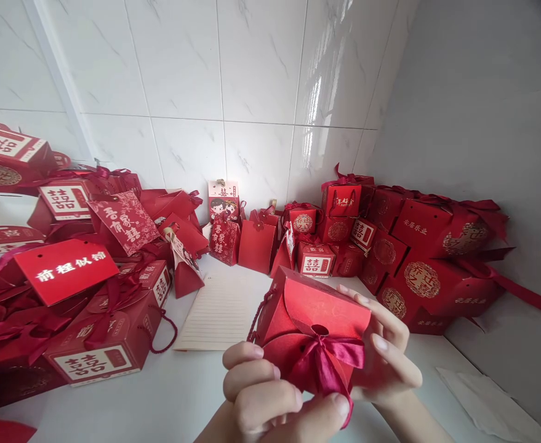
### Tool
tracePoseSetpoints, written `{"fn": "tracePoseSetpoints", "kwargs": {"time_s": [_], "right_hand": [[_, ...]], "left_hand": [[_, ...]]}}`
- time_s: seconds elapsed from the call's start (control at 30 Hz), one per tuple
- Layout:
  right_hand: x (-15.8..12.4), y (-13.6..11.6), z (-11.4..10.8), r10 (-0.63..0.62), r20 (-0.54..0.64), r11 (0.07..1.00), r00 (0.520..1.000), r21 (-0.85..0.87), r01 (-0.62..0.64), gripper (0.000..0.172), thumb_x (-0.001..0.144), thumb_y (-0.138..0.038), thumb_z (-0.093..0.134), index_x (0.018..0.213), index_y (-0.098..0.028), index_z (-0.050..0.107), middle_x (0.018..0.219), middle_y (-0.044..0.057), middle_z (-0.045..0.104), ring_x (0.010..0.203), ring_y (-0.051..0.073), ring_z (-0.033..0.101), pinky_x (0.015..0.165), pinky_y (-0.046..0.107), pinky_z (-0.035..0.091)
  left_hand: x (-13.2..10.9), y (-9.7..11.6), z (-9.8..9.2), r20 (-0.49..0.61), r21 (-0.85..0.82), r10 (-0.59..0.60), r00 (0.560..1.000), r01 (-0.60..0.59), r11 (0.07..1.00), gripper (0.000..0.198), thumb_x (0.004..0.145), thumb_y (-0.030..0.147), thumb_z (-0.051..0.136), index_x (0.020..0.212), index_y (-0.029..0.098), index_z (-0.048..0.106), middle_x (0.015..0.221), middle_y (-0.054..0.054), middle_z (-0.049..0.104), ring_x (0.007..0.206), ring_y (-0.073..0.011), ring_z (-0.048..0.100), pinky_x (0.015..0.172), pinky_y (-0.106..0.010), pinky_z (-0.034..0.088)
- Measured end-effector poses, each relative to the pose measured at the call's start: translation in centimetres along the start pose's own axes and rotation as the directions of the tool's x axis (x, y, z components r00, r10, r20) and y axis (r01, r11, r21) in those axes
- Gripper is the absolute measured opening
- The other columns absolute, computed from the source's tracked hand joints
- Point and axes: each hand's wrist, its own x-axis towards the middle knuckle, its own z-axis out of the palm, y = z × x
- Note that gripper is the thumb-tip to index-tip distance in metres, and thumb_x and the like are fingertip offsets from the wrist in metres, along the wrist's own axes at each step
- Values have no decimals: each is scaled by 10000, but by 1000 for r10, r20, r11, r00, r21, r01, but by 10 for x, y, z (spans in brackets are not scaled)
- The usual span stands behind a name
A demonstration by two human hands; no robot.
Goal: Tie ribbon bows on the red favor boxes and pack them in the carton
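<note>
A red gift box [307, 307] with overlapping rounded flaps and a small round hole is tilted toward me, held up over the table between both hands. A magenta satin ribbon [328, 363] is tied in a bow across its front. My left hand [270, 394] is closed at the box's lower left, fingers curled, its thumb on the ribbon's hanging tail. Around the right side my right hand [392, 347] grips the box, its fingertips along the top and side edges. A dark red cord handle [256, 317] shows at the box's left.
Many red gift boxes [97, 344] with ribbons are heaped at the left. More boxes [420, 283] are stacked against the right wall, and small ones [256, 243] line the back. A lined notebook [219, 314] and a white tissue [492, 403] lie on the table [173, 400].
</note>
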Motion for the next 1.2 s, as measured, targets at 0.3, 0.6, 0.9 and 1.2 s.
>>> {"fn": "tracePoseSetpoints", "kwargs": {"time_s": [0.3, 0.6, 0.9, 1.2], "right_hand": [[1, 0, -1, 3, 15, 1000, 1000, 7, -3, 491, 872, -353, 531, 1314, -216, 369, 1239, 149, 396, 1122, 298, 461, 840, 575, 507], [2, 0, -2, 35, 26, 999, 999, -21, -34, 450, 867, -363, 532, 1279, -246, 392, 1220, 127, 407, 1119, 295, 472, 847, 545, 519], [-1, 3, -1, -2, 57, 1000, 998, -13, 3, 591, 822, -373, 595, 1330, -204, 345, 1254, 140, 379, 1149, 302, 467, 883, 517, 501], [4, 6, 0, 867, 497, -260, -49, 366, -894, 448, 828, -548, 480, 1099, -192, 501, 953, 97, 629, 818, 221, 653, 659, 343, 579]], "left_hand": [[12, -6, -1, -68, 36, 166, 984, -163, 986, 235, 727, 223, 642, 793, 448, 640, 642, 0, 285, 610, -145, 337, 652, -269, 420], [10, -22, -14, 97, 33, 301, 949, -306, 952, 261, 664, 233, 721, 773, 459, 651, 638, 11, 325, 633, -131, 382, 702, -259, 426], [22, -23, -13, 93, -255, 131, 987, -103, 961, 77, 769, 228, 619, 785, 289, 664, 719, 7, 404, 676, -115, 447, 677, -266, 454], [52, -73, 9, 173, -611, -915, 365, 769, 191, 164, 736, 316, 588, 694, 186, 498, 716, 34, 426, 637, -84, 441, 620, -224, 420]]}}
